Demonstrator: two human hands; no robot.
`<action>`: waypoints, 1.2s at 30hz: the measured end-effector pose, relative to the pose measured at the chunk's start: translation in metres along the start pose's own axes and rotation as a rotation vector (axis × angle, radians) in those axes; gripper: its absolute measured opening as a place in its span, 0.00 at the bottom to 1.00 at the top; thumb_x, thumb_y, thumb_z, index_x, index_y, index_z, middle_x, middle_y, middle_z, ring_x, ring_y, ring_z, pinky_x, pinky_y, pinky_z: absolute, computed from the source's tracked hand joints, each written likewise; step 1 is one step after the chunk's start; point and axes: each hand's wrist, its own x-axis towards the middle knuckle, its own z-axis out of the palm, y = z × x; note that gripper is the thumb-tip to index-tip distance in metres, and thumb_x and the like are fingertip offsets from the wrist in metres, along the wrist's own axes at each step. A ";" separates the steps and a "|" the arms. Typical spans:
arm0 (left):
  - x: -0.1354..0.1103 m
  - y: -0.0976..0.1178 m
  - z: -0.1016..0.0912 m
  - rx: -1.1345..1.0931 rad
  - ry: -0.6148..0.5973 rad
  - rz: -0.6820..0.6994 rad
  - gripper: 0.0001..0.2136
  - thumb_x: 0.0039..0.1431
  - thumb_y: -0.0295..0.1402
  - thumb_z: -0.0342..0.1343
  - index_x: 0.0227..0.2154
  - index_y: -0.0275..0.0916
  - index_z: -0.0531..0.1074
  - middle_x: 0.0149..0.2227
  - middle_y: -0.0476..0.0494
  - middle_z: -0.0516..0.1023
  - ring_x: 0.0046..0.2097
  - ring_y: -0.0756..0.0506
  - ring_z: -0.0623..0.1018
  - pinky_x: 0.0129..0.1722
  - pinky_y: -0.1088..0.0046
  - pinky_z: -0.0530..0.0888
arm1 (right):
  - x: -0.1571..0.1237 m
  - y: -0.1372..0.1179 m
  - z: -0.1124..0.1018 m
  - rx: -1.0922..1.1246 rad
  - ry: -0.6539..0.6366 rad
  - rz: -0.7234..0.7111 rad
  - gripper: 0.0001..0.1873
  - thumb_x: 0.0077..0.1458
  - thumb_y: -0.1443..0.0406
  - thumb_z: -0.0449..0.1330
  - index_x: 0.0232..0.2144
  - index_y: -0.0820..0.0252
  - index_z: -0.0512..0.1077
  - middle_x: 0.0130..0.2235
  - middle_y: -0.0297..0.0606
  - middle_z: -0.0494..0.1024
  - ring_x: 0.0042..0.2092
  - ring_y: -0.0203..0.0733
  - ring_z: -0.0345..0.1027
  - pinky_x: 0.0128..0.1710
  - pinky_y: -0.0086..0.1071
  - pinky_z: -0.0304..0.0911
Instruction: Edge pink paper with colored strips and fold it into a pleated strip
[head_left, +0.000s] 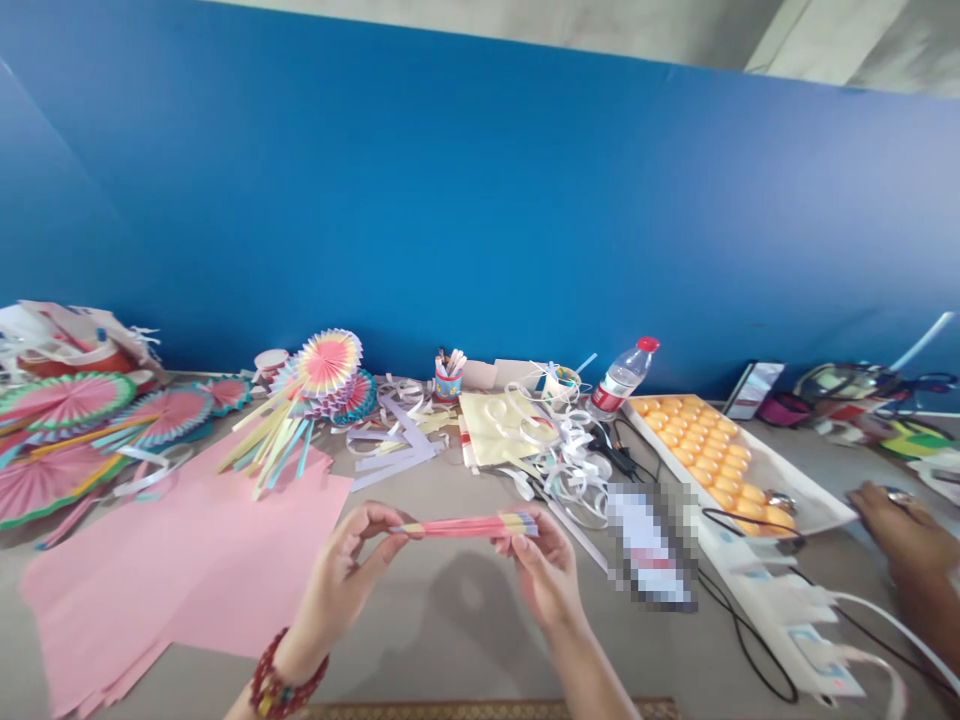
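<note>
A narrow pleated paper strip [457, 527], pink with yellow and lilac at its ends, is stretched level above the grey table. My left hand [360, 555] pinches its left end between thumb and fingers. At the other end, my right hand [541, 562] grips the thicker folded stack. Pink paper sheets [187, 540] lie beside my left hand. Beyond them is a pile of finished pleated paper fans [330, 365] on strip-like handles. Lilac paper strips [397, 445] are spread on the table past my hands.
White curled paper trimmings [577, 450] and yellow sheets [499, 425] lie ahead. A plastic bottle [622, 378] stands by a tray of orange balls [697, 450]. At right are a power strip [795, 620], cables and a co-worker's hand [904, 525]. A blue partition [480, 200] rises behind.
</note>
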 end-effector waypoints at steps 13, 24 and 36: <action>-0.001 -0.005 -0.001 -0.149 0.027 -0.047 0.08 0.64 0.39 0.55 0.38 0.39 0.69 0.44 0.39 0.79 0.48 0.42 0.78 0.48 0.67 0.73 | 0.000 0.001 -0.010 -0.066 0.020 -0.027 0.11 0.51 0.57 0.69 0.28 0.57 0.77 0.26 0.36 0.78 0.27 0.36 0.71 0.29 0.27 0.66; 0.002 -0.019 0.009 -0.209 0.154 0.070 0.03 0.64 0.32 0.56 0.37 0.40 0.69 0.43 0.42 0.79 0.51 0.43 0.76 0.52 0.65 0.72 | 0.004 0.005 -0.012 -0.159 0.032 0.006 0.14 0.52 0.53 0.67 0.27 0.58 0.76 0.24 0.35 0.75 0.28 0.35 0.68 0.29 0.26 0.63; 0.021 -0.044 -0.004 0.202 0.037 0.050 0.13 0.63 0.35 0.53 0.50 0.42 0.69 0.48 0.40 0.78 0.51 0.41 0.77 0.51 0.61 0.71 | 0.034 0.006 -0.014 -0.372 -0.089 0.089 0.20 0.52 0.49 0.64 0.24 0.60 0.72 0.23 0.34 0.72 0.27 0.35 0.62 0.29 0.28 0.58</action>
